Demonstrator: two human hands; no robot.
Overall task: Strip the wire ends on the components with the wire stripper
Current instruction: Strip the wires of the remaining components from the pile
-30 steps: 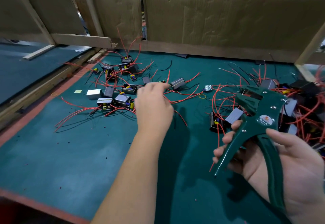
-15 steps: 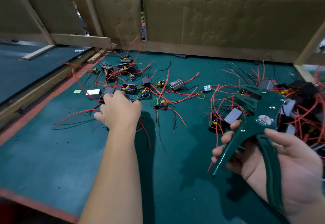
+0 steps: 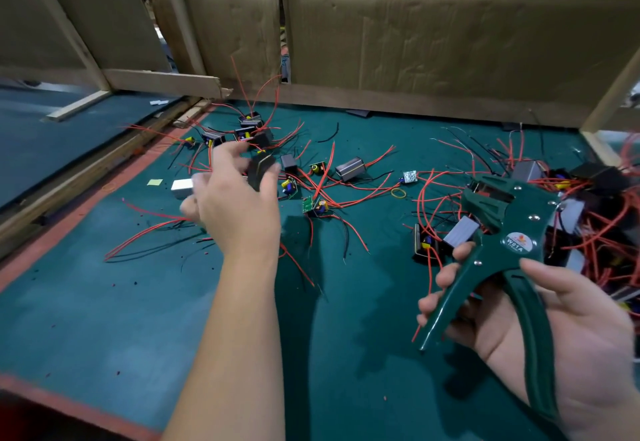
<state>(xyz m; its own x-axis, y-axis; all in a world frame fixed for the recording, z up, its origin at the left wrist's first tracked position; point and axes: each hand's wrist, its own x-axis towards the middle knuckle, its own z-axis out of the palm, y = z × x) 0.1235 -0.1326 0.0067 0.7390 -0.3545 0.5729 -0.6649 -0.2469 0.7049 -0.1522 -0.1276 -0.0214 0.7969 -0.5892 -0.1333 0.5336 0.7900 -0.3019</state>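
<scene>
Over the dark green mat's point(image 3: 104, 319) middle, my left hand point(image 3: 235, 212) is pinching a small black boxy component point(image 3: 260, 171); over its right side, my right hand point(image 3: 571, 336) is gripping the green metal wire stripper point(image 3: 512, 232), handles spread.

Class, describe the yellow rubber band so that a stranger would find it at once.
On the green mat, look left of the head of the wire stripper that the right hand holds. There, below a small circuit board, lies the rubber band: the only closed yellow ring among loose red wires.
</scene>
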